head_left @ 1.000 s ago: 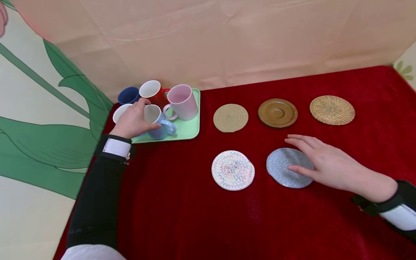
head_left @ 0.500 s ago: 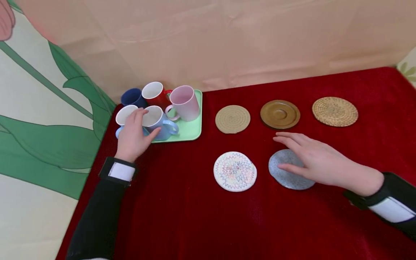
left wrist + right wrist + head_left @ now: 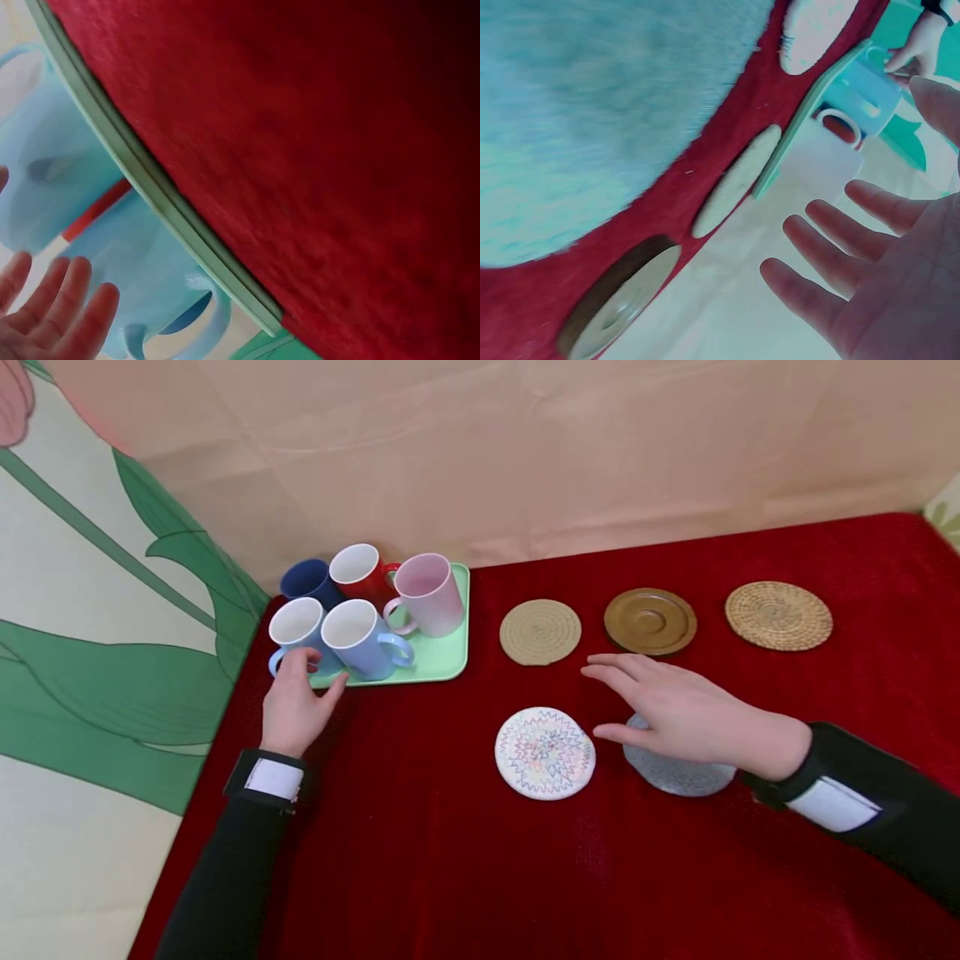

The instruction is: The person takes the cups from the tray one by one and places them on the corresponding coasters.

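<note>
My left hand (image 3: pixel 291 708) hovers at the tray's front left corner, thumb and fingers spread, holding nothing. Just beyond its fingertips stand two light blue mugs, the left mug (image 3: pixel 297 624) and the right mug (image 3: pixel 362 639), both upright on a mint green tray (image 3: pixel 442 667). In the left wrist view the fingers (image 3: pixel 71 300) overlap the left mug (image 3: pixel 142 262). My right hand (image 3: pixel 682 710) hangs with parted fingers over the grey-blue round coaster (image 3: pixel 678 774), partly covering it. Nothing is in this hand, and its fingertips point left toward the white zigzag-patterned coaster (image 3: pixel 545 753).
Behind on the tray are a dark blue mug (image 3: pixel 307 580), a red mug (image 3: pixel 363 575) and a pink mug (image 3: pixel 430 596). Along the back lie a beige woven coaster (image 3: pixel 540 632), a brown wooden coaster (image 3: pixel 650 621) and a straw coaster (image 3: pixel 778 616) on the red cloth (image 3: pixel 450 860).
My left hand has drawn back from over the light blue mugs toward the tray's front edge. The right hand has moved left across the grey-blue coaster. The mugs have stayed in place.
</note>
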Tool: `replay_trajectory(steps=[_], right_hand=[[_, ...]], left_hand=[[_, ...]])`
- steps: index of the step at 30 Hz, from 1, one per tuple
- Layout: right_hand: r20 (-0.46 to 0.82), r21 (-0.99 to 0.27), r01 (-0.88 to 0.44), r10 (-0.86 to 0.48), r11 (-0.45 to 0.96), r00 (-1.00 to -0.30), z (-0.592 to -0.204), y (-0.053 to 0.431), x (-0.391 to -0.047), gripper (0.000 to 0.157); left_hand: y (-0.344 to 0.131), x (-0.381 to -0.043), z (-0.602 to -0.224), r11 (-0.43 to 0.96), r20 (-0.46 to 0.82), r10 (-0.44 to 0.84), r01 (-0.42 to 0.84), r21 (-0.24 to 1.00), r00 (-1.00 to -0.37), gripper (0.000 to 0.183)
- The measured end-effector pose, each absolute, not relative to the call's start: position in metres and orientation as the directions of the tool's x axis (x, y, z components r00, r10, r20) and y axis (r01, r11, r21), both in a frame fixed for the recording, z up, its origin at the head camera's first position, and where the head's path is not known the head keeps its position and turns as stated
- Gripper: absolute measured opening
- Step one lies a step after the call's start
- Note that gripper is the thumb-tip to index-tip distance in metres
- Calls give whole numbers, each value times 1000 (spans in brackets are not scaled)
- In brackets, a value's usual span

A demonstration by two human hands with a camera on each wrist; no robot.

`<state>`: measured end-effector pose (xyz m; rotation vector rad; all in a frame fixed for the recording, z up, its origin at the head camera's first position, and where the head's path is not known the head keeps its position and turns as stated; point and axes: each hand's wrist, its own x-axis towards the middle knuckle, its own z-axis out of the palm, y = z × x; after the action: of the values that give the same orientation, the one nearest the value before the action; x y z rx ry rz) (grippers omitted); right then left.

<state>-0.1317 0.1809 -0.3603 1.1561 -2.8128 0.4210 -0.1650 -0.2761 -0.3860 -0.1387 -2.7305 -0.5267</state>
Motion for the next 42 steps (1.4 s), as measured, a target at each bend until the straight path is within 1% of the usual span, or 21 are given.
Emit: replay_trajectory(steps=[5, 7, 9, 11, 14, 17, 20, 24, 28, 30, 37, 39, 42], right_hand=[[176, -199, -744, -724, 638, -667, -353, 163, -140, 64], [174, -191, -758, -738, 624, -652, -351, 157, -144, 64], [165, -186, -762, -745, 620, -646, -348, 152, -147, 65], [146, -185, -762, -749, 621, -646, -346, 146, -152, 66], [114, -189, -766, -761, 614, -638, -341, 132, -159, 67], [58, -218, -758, -767, 615, -639, -334, 111, -169, 67], [-18, -283, -722, -756, 631, -654, -327, 86, -183, 69], [-60, -398, -655, -731, 642, -680, -326, 54, -204, 67], [-19, -532, -592, -708, 605, -706, -337, 27, -220, 58], [21, -597, -571, -701, 563, -713, -347, 13, -226, 53], [112, -809, -428, -610, 403, -785, -373, -24, -233, 48], [121, -849, -385, -578, 361, -807, -379, -34, -233, 46], [109, -883, -327, -530, 338, -841, -384, -46, -232, 39]], left_hand=[[-282, -171, -389, 962, 167, 102, 140, 236, -981, 44], [-284, -174, -389, 969, 106, 139, 157, 191, -985, 43], [-286, -177, -389, 970, 73, 189, 198, 144, -979, 39], [-289, -180, -390, 961, 68, 251, 257, 102, -965, 33], [-296, -185, -391, 937, 99, 340, 346, 52, -935, 22], [-302, -189, -393, 917, 135, 389, 397, 33, -911, 14], [-304, -193, -392, 915, 132, 393, 401, 38, -910, 8], [-300, -196, -386, 916, 94, 394, 399, 34, -914, 7], [-293, -198, -382, 917, 74, 395, 397, 21, -916, 9], [-293, -198, -381, 924, 66, 380, 382, 16, -923, 8], [-287, -199, -380, 927, 81, 371, 374, 21, -925, 7], [-288, -197, -379, 926, 85, 373, 376, 25, -924, 7], [-287, -195, -378, 926, 80, 373, 377, 29, -924, 7]])
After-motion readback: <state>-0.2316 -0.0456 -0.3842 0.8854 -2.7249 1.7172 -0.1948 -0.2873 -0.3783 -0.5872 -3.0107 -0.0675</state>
